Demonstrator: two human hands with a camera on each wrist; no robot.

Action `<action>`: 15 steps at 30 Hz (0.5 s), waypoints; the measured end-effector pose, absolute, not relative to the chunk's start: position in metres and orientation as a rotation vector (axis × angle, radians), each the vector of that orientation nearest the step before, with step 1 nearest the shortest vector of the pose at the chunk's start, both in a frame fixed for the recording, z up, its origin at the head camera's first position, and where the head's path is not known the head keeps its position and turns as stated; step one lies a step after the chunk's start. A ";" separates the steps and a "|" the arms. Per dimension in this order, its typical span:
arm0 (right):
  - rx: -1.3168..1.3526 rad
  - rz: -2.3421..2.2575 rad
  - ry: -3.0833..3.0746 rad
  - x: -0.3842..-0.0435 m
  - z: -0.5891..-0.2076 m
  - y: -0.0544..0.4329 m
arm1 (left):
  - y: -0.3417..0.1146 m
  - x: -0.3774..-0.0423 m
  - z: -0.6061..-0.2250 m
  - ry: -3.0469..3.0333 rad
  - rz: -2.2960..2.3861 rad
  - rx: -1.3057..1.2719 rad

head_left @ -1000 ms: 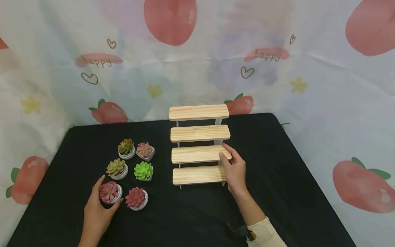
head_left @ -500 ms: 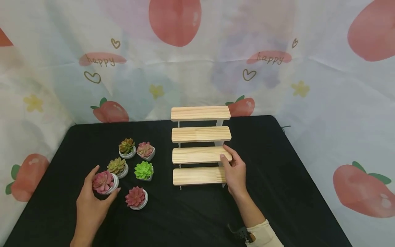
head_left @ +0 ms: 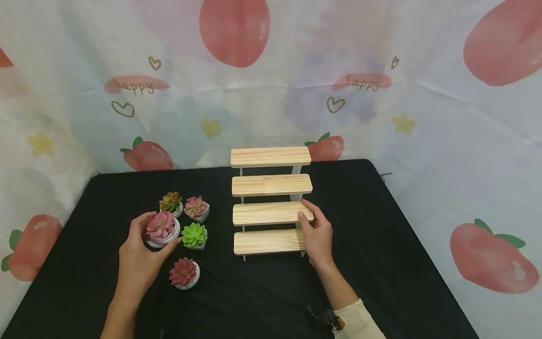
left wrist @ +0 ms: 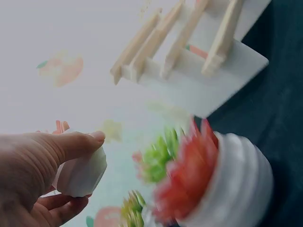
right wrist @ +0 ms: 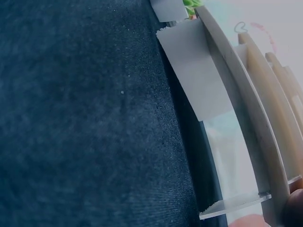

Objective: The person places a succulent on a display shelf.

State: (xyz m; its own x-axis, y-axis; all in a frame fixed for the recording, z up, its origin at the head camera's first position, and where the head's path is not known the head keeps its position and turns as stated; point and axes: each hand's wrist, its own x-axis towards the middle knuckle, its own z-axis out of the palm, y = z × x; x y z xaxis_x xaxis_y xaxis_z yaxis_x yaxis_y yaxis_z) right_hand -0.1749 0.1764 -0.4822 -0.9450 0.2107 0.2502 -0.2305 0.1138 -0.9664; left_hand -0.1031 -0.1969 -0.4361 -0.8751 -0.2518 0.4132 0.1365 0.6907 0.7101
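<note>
My left hand (head_left: pixel 139 254) holds a potted pink succulent (head_left: pixel 160 225) between thumb and fingers, above the left group of plants. Its white faceted pot (left wrist: pixel 83 172) shows in the left wrist view. Most of the yellow-green succulent is hidden behind this pot. On the right, my right hand (head_left: pixel 318 235) grips the right end of the second tier from the bottom on a four-plank wooden stair shelf (head_left: pixel 271 214), thumb on top. In the right wrist view only a fingertip (right wrist: pixel 294 208) shows at the shelf's edge.
Close to my left hand stand a bright green succulent (head_left: pixel 194 235), a pale pink one (head_left: pixel 195 207), a brown-green one (head_left: pixel 170 201) and a red one (head_left: pixel 183 271) nearer the front. A black cloth (head_left: pixel 254 301) covers the table. A printed curtain (head_left: pixel 271 103) hangs behind.
My left hand has lifted the pink succulent from the front left, and carried it back and to the right over the other plants. My right hand stays on the shelf.
</note>
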 end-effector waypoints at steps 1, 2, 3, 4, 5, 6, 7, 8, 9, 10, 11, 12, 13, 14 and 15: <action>0.020 1.892 -2.070 -0.175 -0.482 0.176 | -0.195 -0.106 -0.433 -2.410 -1.074 0.067; 0.022 1.890 -2.068 -0.175 -0.482 0.175 | -0.194 -0.108 -0.431 -2.409 -1.083 0.043; 0.022 1.886 -2.068 -0.175 -0.482 0.175 | -0.192 -0.111 -0.428 -2.404 -1.092 0.019; 0.019 1.883 -2.069 -0.175 -0.482 0.175 | -0.190 -0.113 -0.426 -2.398 -1.097 -0.008; 0.018 1.881 -2.067 -0.175 -0.482 0.175 | -0.188 -0.116 -0.423 -2.390 -1.103 -0.039; 0.018 1.879 -2.066 -0.175 -0.482 0.175 | -0.186 -0.118 -0.421 -2.382 -1.105 -0.069; 0.017 1.877 -2.066 -0.175 -0.482 0.175 | -0.184 -0.121 -0.420 -2.374 -1.110 -0.096; 0.018 1.877 -2.063 -0.175 -0.482 0.175 | -0.183 -0.123 -0.418 -2.365 -1.117 -0.123; 0.020 1.879 -2.059 -0.175 -0.483 0.176 | -0.180 -0.126 -0.415 -2.356 -1.124 -0.144; 0.025 1.880 -2.056 -0.176 -0.483 0.176 | -0.178 -0.128 -0.414 -2.350 -1.127 -0.159; 0.031 1.882 -2.052 -0.176 -0.483 0.176 | -0.176 -0.130 -0.412 -2.347 -1.132 -0.171; 0.035 1.881 -2.049 -0.176 -0.483 0.176 | -0.174 -0.131 -0.410 -2.344 -1.140 -0.178; 0.038 1.881 -2.047 -0.176 -0.484 0.176 | -0.173 -0.133 -0.409 -2.340 -1.148 -0.181; 0.041 1.882 -2.043 -0.176 -0.484 0.175 | -0.171 -0.135 -0.408 -2.336 -1.157 -0.183; 0.043 1.884 -2.041 -0.176 -0.484 0.175 | -0.170 -0.136 -0.407 -2.330 -1.168 -0.185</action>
